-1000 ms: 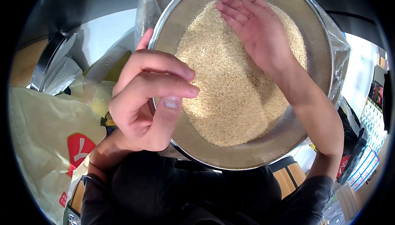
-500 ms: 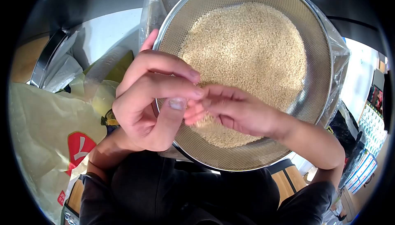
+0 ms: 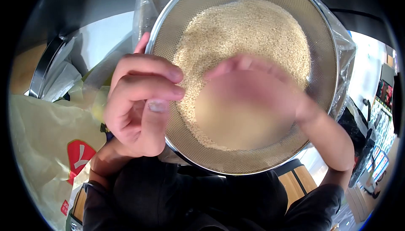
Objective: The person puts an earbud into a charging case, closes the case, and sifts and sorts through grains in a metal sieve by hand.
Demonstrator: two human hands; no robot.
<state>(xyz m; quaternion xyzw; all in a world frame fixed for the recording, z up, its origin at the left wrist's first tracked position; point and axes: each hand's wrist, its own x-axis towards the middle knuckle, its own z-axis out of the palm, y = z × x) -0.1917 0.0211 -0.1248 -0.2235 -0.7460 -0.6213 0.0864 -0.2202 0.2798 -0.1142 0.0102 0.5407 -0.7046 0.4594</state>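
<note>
A wide metal sieve point(image 3: 181, 5) with a perforated wall holds a heap of small pale grains point(image 3: 249, 32), which look like sesame seeds or rice. Over its left rim is my left hand point(image 3: 137, 104), fingers curled and thumb drawn in close to them; whatever they hold, if anything, is hidden. My right hand point(image 3: 261, 79) hovers above the grains, its fingers smeared by motion. A blurred oval patch covers part of the heap below it, so contact with the grains cannot be made out.
Clear plastic sheeting point(image 3: 148, 7) shows around the sieve. A pale bag point(image 3: 40, 134) with a red emblem stands at the left. Black plastic point(image 3: 354, 125) lies at the right. Below are my dark-clothed legs point(image 3: 198, 197) and wooden slats point(image 3: 297, 180).
My hands have separated. My right hand has moved right and up over the grains, away from my left fingertips. My left hand shifted slightly left, still curled.
</note>
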